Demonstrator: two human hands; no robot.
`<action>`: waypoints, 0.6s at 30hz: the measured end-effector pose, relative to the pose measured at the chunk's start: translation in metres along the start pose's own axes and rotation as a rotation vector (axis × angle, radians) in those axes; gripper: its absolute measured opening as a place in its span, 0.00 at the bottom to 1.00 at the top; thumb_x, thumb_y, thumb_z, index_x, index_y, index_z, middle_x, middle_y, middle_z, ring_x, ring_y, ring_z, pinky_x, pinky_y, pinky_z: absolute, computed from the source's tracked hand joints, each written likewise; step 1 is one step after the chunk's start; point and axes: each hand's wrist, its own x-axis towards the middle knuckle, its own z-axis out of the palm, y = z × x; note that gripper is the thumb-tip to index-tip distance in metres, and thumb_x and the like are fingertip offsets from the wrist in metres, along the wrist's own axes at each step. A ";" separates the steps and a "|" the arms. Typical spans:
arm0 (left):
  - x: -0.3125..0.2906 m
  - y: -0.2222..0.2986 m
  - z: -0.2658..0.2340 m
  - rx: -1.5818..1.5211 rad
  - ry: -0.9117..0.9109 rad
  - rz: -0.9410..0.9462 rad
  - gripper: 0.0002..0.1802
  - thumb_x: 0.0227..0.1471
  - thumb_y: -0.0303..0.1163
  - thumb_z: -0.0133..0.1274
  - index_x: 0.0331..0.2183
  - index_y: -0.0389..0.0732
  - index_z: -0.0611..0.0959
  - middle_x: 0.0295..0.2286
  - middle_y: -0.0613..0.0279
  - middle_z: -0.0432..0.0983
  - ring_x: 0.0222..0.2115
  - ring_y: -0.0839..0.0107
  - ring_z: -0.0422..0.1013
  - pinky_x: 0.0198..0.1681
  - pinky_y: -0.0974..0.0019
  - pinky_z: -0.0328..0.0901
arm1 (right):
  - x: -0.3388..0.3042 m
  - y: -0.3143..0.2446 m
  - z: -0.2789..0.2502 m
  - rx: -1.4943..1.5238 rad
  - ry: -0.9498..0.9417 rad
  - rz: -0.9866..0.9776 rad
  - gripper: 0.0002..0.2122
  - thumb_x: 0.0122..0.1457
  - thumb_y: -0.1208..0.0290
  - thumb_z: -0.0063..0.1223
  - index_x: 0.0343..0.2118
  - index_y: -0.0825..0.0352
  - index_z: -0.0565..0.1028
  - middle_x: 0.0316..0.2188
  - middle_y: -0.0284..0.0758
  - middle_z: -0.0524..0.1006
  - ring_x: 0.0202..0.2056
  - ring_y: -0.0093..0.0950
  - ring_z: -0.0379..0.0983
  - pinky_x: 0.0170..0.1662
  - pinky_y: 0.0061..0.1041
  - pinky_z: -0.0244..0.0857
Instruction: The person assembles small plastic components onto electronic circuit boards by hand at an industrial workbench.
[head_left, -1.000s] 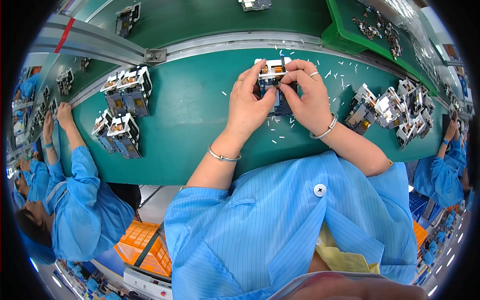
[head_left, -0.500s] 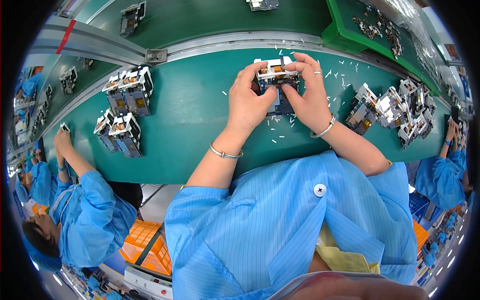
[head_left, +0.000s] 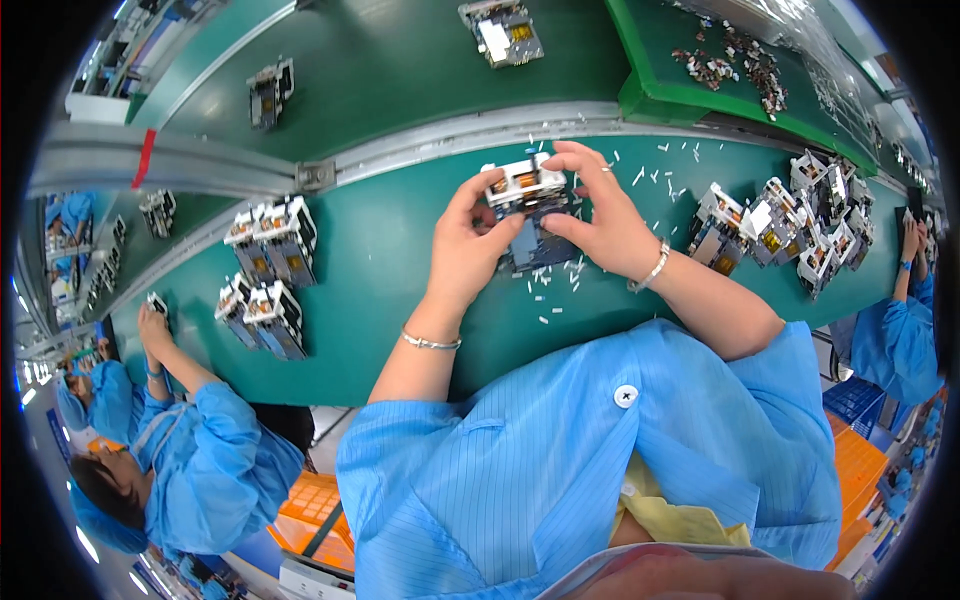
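Observation:
Between my hands, on the green work surface [head_left: 380, 270], is a circuit board assembly [head_left: 541, 252] with a white plastic frame, copper-coloured coils and a dark board at its near side. My left hand [head_left: 468, 240] grips it from the left, fingers at the white frame and thumb along the near side. From the right, my right hand [head_left: 612, 222] holds it with the thumb at the board and the index finger at the frame's top corner. A small dark upright piece stands at the frame's far edge. My fingers hide part of the middle.
Similar assemblies stand grouped at left [head_left: 265, 240] and right [head_left: 765, 225]. Small white strips [head_left: 650, 180] lie scattered around. Beyond a metal rail [head_left: 420, 145] runs a green belt [head_left: 390, 70] with more assemblies. A green tray [head_left: 640, 95] holds small parts. A co-worker [head_left: 200, 450] works at left.
The view has shifted, so more of the belt shows. My right fingers and thumb have spread a little wider around the assembly, which stays between both hands.

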 end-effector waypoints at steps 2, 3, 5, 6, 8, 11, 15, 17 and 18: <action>0.018 -0.001 -0.012 -0.153 0.002 -0.008 0.31 0.45 0.18 0.60 0.53 0.38 0.72 0.38 0.70 0.71 0.28 0.82 0.62 0.36 0.78 0.64 | 0.007 -0.003 -0.022 0.081 0.054 -0.018 0.23 0.48 0.75 0.61 0.49 0.60 0.69 0.57 0.40 0.62 0.59 0.40 0.57 0.60 0.35 0.52; 0.030 0.008 -0.021 -0.179 0.027 -0.032 0.31 0.46 0.19 0.58 0.54 0.38 0.71 0.39 0.67 0.71 0.31 0.81 0.65 0.37 0.77 0.64 | 0.010 -0.007 -0.035 0.040 0.114 -0.029 0.19 0.49 0.75 0.60 0.45 0.62 0.72 0.54 0.39 0.65 0.56 0.37 0.62 0.57 0.32 0.57; 0.065 0.030 -0.032 -0.195 0.081 0.070 0.31 0.50 0.22 0.56 0.55 0.35 0.66 0.42 0.61 0.73 0.37 0.77 0.70 0.35 0.75 0.64 | 0.017 -0.007 -0.056 0.022 0.165 -0.020 0.12 0.51 0.77 0.58 0.40 0.64 0.74 0.49 0.38 0.70 0.50 0.34 0.68 0.52 0.29 0.62; 0.089 0.036 -0.039 -0.182 0.144 0.089 0.29 0.51 0.23 0.55 0.55 0.34 0.66 0.42 0.61 0.75 0.35 0.78 0.70 0.34 0.76 0.63 | 0.019 -0.007 -0.061 0.017 0.186 -0.014 0.12 0.51 0.77 0.58 0.40 0.64 0.74 0.49 0.38 0.70 0.50 0.34 0.68 0.52 0.29 0.62; 0.143 0.038 -0.057 -0.075 0.218 0.101 0.30 0.52 0.23 0.54 0.56 0.36 0.64 0.41 0.60 0.77 0.34 0.79 0.70 0.29 0.74 0.64 | 0.022 -0.006 -0.071 0.037 0.184 -0.036 0.06 0.52 0.78 0.56 0.34 0.65 0.75 0.42 0.36 0.74 0.43 0.32 0.71 0.46 0.28 0.65; 0.204 0.029 -0.078 0.247 0.249 -0.028 0.30 0.50 0.29 0.58 0.54 0.39 0.70 0.47 0.52 0.72 0.37 0.70 0.71 0.35 0.67 0.67 | 0.023 0.001 -0.087 -0.026 0.226 -0.085 0.04 0.53 0.78 0.56 0.32 0.66 0.75 0.37 0.35 0.75 0.39 0.31 0.72 0.43 0.27 0.66; 0.245 0.022 -0.074 1.421 0.697 0.386 0.32 0.46 0.35 0.61 0.54 0.42 0.72 0.56 0.45 0.61 0.43 0.55 0.70 0.45 0.59 0.66 | 0.034 0.019 -0.130 -0.158 0.436 -0.114 0.03 0.53 0.80 0.55 0.30 0.66 0.75 0.31 0.35 0.75 0.36 0.29 0.72 0.38 0.24 0.66; 0.244 0.045 -0.029 1.003 0.500 0.706 0.35 0.45 0.43 0.61 0.55 0.46 0.71 0.60 0.42 0.50 0.50 0.43 0.65 0.53 0.53 0.60 | 0.044 0.033 -0.149 -0.261 0.489 -0.017 0.02 0.53 0.78 0.55 0.29 0.66 0.76 0.29 0.34 0.75 0.34 0.30 0.72 0.37 0.27 0.65; 0.241 0.051 -0.004 1.065 0.441 0.583 0.36 0.45 0.46 0.60 0.55 0.47 0.71 0.60 0.41 0.49 0.50 0.41 0.65 0.52 0.52 0.62 | 0.053 0.039 -0.155 -0.366 0.493 -0.055 0.02 0.53 0.76 0.55 0.29 0.66 0.77 0.29 0.35 0.75 0.34 0.32 0.72 0.37 0.28 0.65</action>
